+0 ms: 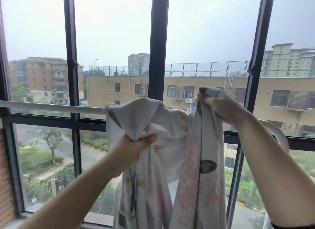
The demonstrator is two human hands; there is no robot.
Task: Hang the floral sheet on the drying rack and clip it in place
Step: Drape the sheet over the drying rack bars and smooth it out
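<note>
The floral sheet (192, 160), pale with pink blossoms and dark green leaves, hangs bunched in front of me. My left hand (136, 145) grips a gathered fold of it at about chest height. My right hand (219, 106) holds another edge higher up, at the level of the white rack bar (51, 107). That bar runs horizontally across the window from the left, and the sheet hides its middle. A curved white end of the rack (279, 135) shows behind my right forearm. No clips are visible.
A wall of tall windows with dark frames (157, 46) stands just behind the rack. A brick wall (5, 177) closes the left side. The windowsill (98, 219) runs along the bottom.
</note>
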